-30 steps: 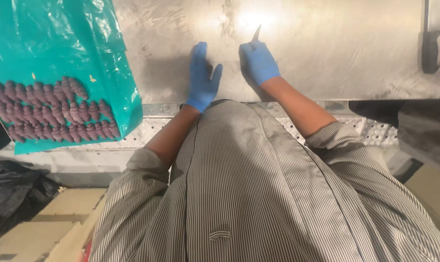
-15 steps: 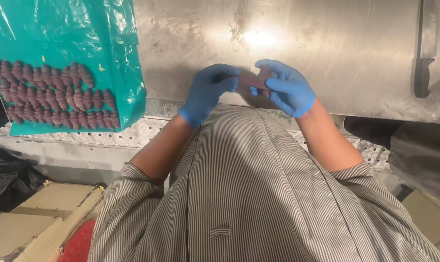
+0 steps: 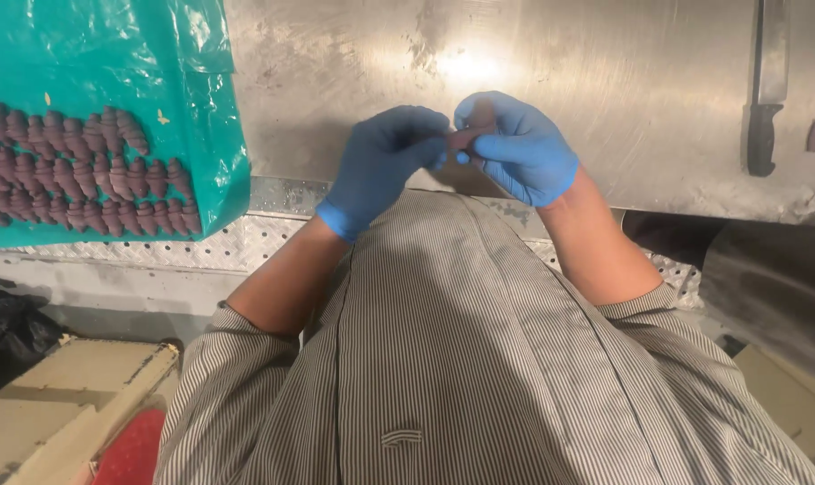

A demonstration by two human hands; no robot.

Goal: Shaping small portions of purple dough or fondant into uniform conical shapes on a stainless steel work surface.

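Fingers (image 3: 443,144) of both gloved hands meet over the near edge of the steel surface (image 3: 623,81), closed on a small reddish-brown piece (image 3: 472,136); the left hand (image 3: 382,162) pinches its left end, the right hand (image 3: 519,148) wraps its right end and upper side, so neither hand is spread wide; the piece sits between the two sets of fingertips, held above the surface and not resting on it. Judged from this grip, the step in hand is shaping or pressing the piece between the fingertips; the next move likely calls for even, light pressure from both sides, since a soft piece of this kind may deform or tear. Only a short, dull, brownish portion of the piece is visible; its full form is hidden by the gloves. At far left, a teal plastic sheet (image 3: 192,54) carries rows of similar ridged brownish pieces (image 3: 75,171), well apart from the hands; at far right, a dark-handled knife (image 3: 766,81) lies on the surface.
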